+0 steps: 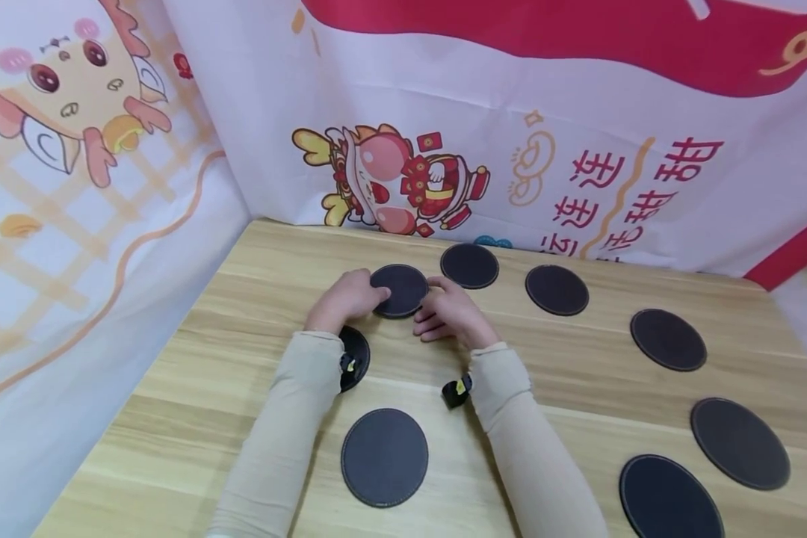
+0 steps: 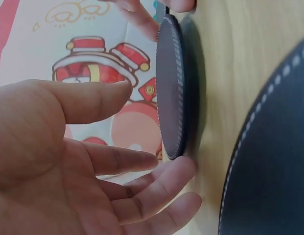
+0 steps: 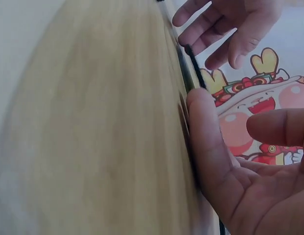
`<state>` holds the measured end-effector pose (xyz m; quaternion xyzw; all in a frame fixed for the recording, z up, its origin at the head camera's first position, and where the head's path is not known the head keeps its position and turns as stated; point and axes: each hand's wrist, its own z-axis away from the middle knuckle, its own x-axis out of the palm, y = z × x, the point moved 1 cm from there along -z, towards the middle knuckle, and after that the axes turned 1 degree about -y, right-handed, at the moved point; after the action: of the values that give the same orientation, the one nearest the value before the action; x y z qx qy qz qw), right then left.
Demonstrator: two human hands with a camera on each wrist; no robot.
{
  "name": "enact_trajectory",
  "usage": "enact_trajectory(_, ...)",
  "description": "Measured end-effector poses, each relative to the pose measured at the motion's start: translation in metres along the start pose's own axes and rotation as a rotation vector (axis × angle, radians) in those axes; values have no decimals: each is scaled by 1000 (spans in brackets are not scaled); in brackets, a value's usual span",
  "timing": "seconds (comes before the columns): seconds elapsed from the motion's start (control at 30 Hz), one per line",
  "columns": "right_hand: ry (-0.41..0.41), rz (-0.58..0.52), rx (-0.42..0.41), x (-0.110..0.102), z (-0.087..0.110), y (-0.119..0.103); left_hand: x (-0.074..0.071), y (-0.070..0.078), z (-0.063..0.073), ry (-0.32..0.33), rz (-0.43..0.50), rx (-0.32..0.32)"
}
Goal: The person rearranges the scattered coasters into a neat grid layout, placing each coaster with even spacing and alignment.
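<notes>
head view: left hand [image 1: 343,300] and right hand [image 1: 453,312] loosely splayed, unclenched, at edges of dark disc [image 1: 400,291]
dark disc: uneven fingertip pressure could skid it right

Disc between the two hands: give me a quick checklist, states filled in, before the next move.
1. Left hand at the disc: ok, fingertips at its edge.
2. Right hand at the opposite edge: ok, a fingertip is there.
3. Thumbs pressed on the disc: not ok, left thumb and right thumb stand off it.
4. Disc fully clear of the table: cannot tell.
5. Disc apart from the back disc: ok, a gap shows.
6. Disc by the left wrist in full view: not ok, the left sleeve partly hides it.
</notes>
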<state>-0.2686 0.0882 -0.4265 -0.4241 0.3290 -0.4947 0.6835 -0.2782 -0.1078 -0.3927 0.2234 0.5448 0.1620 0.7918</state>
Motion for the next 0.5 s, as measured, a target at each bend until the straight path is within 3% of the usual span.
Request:
enact_trajectory(0.27, 77, 76, 6, -18, 6, -2, 8, 14, -2, -17, -36, 14)
enact_trajectory(0.5, 58, 130, 57, -30, 11, -2, 16, 17, -3, -16, -86, 55)
